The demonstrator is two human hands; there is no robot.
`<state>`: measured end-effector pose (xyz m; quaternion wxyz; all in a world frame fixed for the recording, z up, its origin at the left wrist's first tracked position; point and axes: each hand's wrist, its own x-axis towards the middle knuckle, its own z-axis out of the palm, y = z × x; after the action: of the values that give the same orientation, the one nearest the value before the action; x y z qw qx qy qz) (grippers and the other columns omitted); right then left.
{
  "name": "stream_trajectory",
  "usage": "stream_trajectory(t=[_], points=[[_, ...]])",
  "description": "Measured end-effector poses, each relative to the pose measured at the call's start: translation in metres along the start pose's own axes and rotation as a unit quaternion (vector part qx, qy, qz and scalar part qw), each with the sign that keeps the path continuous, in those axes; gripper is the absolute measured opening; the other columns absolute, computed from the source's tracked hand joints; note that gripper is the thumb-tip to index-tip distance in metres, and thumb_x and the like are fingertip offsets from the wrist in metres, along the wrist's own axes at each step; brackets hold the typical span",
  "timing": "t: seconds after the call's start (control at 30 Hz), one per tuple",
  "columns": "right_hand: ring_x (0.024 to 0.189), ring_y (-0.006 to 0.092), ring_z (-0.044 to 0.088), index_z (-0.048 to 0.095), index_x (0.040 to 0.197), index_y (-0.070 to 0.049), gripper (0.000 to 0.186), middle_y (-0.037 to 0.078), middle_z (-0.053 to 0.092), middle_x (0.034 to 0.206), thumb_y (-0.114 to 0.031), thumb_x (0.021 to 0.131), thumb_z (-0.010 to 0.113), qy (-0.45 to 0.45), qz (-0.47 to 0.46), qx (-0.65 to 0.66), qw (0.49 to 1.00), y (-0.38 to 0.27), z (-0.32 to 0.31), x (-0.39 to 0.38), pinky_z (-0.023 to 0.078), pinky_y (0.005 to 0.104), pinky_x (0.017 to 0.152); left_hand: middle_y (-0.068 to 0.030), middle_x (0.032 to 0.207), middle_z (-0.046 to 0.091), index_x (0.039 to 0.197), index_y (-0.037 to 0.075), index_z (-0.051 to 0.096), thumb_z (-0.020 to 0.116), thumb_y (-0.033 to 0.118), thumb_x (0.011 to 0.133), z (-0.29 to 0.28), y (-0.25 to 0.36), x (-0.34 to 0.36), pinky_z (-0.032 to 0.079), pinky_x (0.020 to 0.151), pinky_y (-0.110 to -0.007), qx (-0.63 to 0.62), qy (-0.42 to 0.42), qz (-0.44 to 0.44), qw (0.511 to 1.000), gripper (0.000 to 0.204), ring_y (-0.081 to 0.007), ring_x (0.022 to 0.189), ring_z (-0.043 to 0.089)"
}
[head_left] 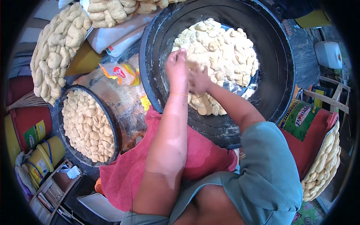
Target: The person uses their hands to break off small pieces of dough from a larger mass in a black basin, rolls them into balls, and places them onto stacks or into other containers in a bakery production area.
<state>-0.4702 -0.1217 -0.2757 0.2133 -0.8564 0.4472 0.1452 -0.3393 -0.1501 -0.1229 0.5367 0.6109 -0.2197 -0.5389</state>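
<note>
A wide black tub [277,71] holds a heap of pale, floury dough lumps [225,48]. My left hand [177,71] is over the heap's left side, its fingers curled together; what they hold, if anything, is hidden. Just right of it, my right hand [199,80] is among the lumps, smeared by motion, so its grip is unclear. A red cloth [206,146] lies below the tub.
A round tray of lumps [88,123] and a plastic packet [118,74] are left of the tub. More dough-laden trays [56,56] [322,161] stand upper left and right. Red buckets [32,122] [300,146], yellow containers [43,161] and a white jerrycan [327,54] surround them.
</note>
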Motion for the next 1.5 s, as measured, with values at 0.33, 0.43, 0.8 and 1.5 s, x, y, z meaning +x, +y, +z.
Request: stream_trajectory(t=[0.33, 0.43, 0.8, 1.5], points=[[0.129, 0.033, 0.037, 0.039, 0.14, -0.025, 0.066, 0.018, 0.035, 0.142, -0.047, 0.081, 0.06, 0.261, 0.359, 0.146, 0.884, 0.138, -0.067, 0.045, 0.033, 0.047, 0.104, -0.0046, 0.092, 0.061, 0.099, -0.001, 0.062, 0.061, 0.017, 0.086, 0.008, 0.002, -0.003, 0.041, 0.081, -0.028, -0.014, 0.002, 0.022, 1.0, 0.023, -0.0151, 0.086, 0.053], [0.136, 0.0406, 0.021, 0.033, 0.143, -0.021, 0.067, 0.025, 0.02, 0.148, -0.046, 0.084, 0.053, 0.198, 0.416, 0.162, 0.873, 0.092, -0.042, 0.076, 0.019, 0.0568, 0.108, -0.0065, 0.094, 0.062, 0.1, -0.002, 0.061, 0.061, 0.016, 0.086, 0.003, 0.003, -0.001, 0.041, 0.083, -0.029, -0.021, 0.02, 0.025, 0.999, 0.023, -0.017, 0.089, 0.054], [0.11, 0.0335, 0.051, 0.058, 0.12, -0.014, 0.043, 0.016, 0.051, 0.12, -0.021, 0.078, 0.063, 0.145, 0.127, 0.271, 0.943, 0.073, -0.045, 0.006, 0.047, 0.0425, 0.089, -0.0059, 0.092, 0.061, 0.098, -0.002, 0.062, 0.06, 0.016, 0.086, 0.004, 0.006, -0.006, 0.041, 0.082, -0.028, -0.019, 0.021, 0.02, 0.999, 0.022, -0.0157, 0.088, 0.054], [0.096, 0.033, 0.06, 0.059, 0.113, -0.013, 0.045, 0.02, 0.061, 0.104, -0.043, 0.081, 0.064, 0.18, 0.204, 0.367, 0.89, 0.056, -0.03, -0.011, 0.048, 0.039, 0.083, -0.0046, 0.09, 0.061, 0.097, -0.001, 0.062, 0.059, 0.014, 0.086, 0.005, 0.004, -0.007, 0.041, 0.081, -0.027, -0.023, 0.013, 0.027, 0.999, 0.018, -0.0149, 0.086, 0.054]])
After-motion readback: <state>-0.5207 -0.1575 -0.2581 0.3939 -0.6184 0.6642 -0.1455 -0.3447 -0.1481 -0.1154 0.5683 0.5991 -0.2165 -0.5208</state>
